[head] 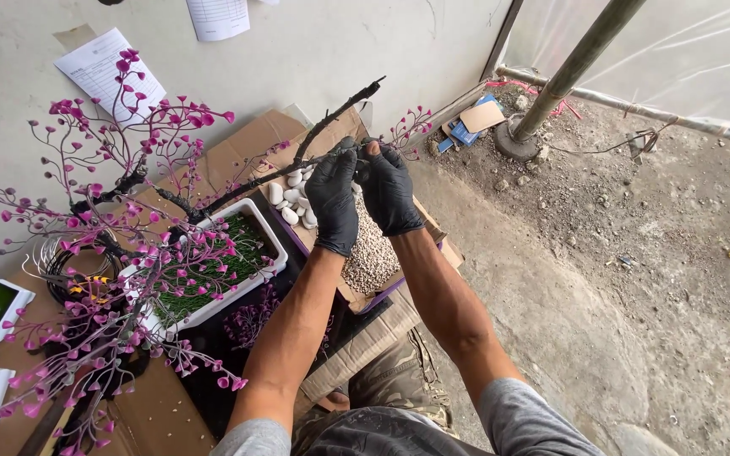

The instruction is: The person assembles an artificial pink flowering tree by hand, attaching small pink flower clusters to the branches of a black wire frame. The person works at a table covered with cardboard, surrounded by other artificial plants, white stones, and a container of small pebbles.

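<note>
While both black-gloved hands, left (332,203) and right (389,187), pinch the bare dark wire branch (331,127), bending wants small, supported moves, sparing the white rectangular planter (274,245).

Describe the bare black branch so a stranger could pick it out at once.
Start at the white rectangular planter with green turf, beside the box of pebbles. From it a dark trunk leans up to the right into both black-gloved hands. The bare black branch forks above them; unlike its neighbours, it carries no pink buds.
</note>
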